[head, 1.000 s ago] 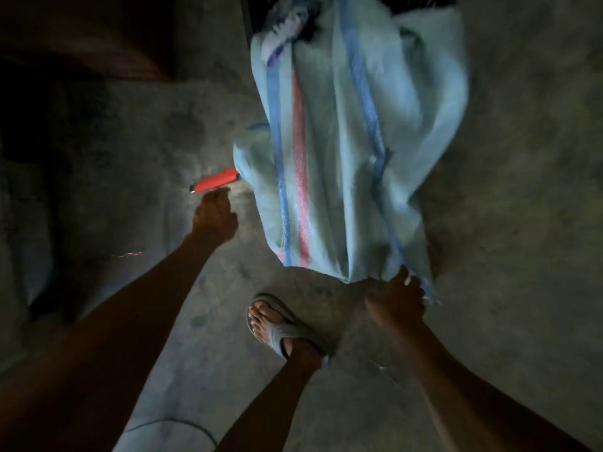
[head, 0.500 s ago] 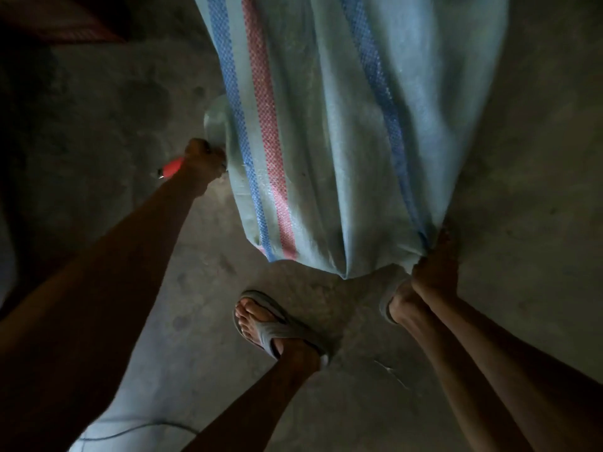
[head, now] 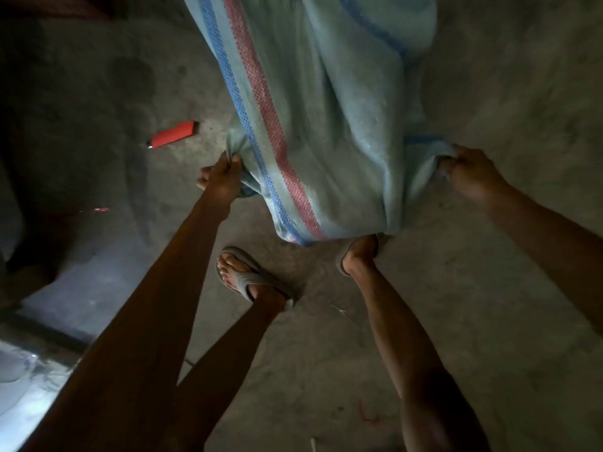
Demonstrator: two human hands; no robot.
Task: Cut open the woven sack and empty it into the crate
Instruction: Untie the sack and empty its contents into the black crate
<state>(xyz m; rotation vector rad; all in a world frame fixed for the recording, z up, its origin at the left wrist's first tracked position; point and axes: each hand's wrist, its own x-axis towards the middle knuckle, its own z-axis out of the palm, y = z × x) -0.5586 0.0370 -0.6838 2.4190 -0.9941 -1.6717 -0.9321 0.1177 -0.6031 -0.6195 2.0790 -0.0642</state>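
Note:
A pale blue-green woven sack (head: 332, 125) with blue and red stripes hangs in front of me, its bottom end toward my feet. My left hand (head: 220, 177) grips the sack's lower left corner. My right hand (head: 470, 172) grips the lower right corner. The sack's upper part runs out of the top of the frame. The crate is not in view. A red utility knife (head: 173, 134) lies on the floor to the left of the sack, apart from both hands.
The floor is bare concrete (head: 489, 288). My left foot (head: 248, 275) and right foot (head: 359, 252), both in sandals, stand just below the sack's bottom edge. A bright raised edge (head: 39, 337) lies at the lower left.
My left hand has left the red knife on the floor and taken the sack's left corner. My right hand has moved up and right with its corner. The sack's bottom end is lifted.

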